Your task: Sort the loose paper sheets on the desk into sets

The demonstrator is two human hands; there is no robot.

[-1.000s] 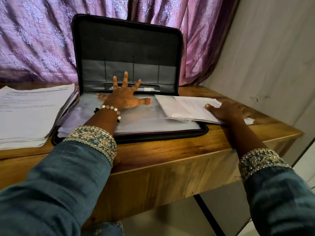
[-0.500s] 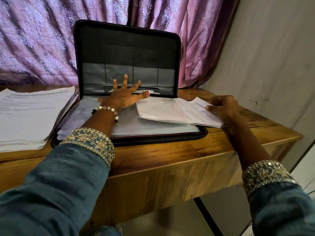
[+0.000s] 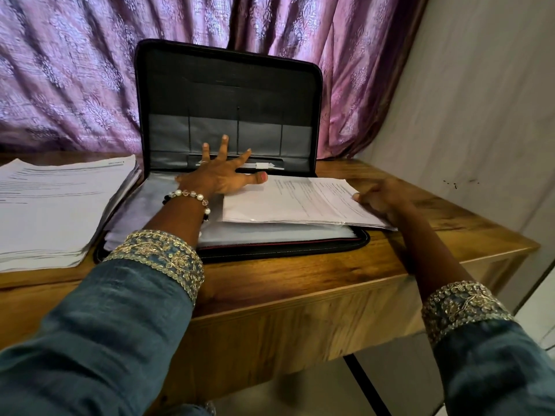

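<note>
Left hand (image 3: 220,178): fingers spread flat, pressing on the clear sleeves of the open zip folder (image 3: 228,115), thumb tip just beside the sheets' far edge
Right hand (image 3: 383,199): fingers curled at the right edge of the sheaf of sheets (image 3: 297,202), apparently gripping it; the underside of the grip is hidden
Sheets: a thin printed sheaf lying across the folder's right half, its right corner overhanging onto the table (image 3: 300,274)
Second stack (image 3: 57,202): a thicker pile of printed paper on the table, left of the folder
Handling: light, limp and slippery sheet on sheet, likely to fan out or curl if lifted by one corner; best taken along an edge with the other hand flat on top
Surface: smooth wooden top with a squared front edge, paper should slide easily
Room: purple patterned curtain (image 3: 75,70) behind, pale wall (image 3: 480,115) to the right
</note>
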